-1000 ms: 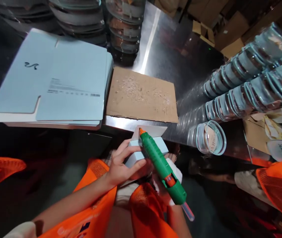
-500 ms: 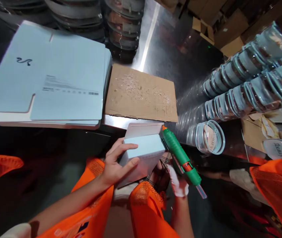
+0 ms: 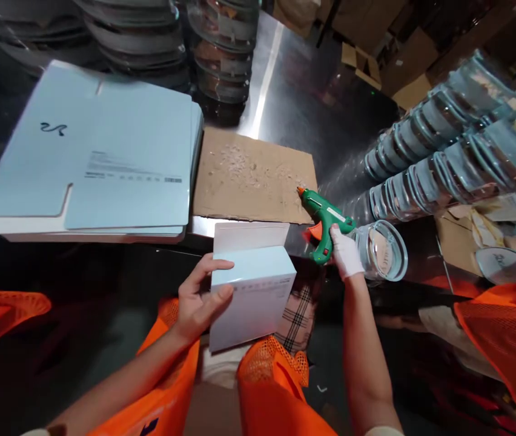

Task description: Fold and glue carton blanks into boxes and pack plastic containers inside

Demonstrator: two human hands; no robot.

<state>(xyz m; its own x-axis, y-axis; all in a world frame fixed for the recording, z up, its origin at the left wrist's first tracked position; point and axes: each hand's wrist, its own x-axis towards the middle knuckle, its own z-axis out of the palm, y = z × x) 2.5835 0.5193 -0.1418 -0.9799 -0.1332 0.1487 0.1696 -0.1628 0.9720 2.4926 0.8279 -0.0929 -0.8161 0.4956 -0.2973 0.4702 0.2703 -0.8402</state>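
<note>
A pale blue carton [image 3: 253,303] with one flap raised along its far edge is tilted in front of my body. My left hand [image 3: 201,300] grips its left side, thumb on the near face and fingers along the top. To the right, my right hand [image 3: 342,248], in a white glove, is closed around the handle of a green glue gun [image 3: 330,212] with an orange trigger. The gun's orange tip is over the right part of a brown cardboard sheet [image 3: 258,175] speckled with whitish bits; whether it touches cannot be seen.
Flat pale blue carton blanks [image 3: 126,139] are stacked at the left on the dark shiny table [image 3: 294,79]. Clear round tubs [image 3: 444,163] lie in long rows at the right, one tub [image 3: 383,249] near my glove. More round containers [image 3: 221,54] stand behind. Another person's orange vest [image 3: 507,339] shows at right.
My right hand has carried the glue gun up and away from the carton, to the cardboard sheet's right edge. The carton in my left hand has shifted slightly left and turned.
</note>
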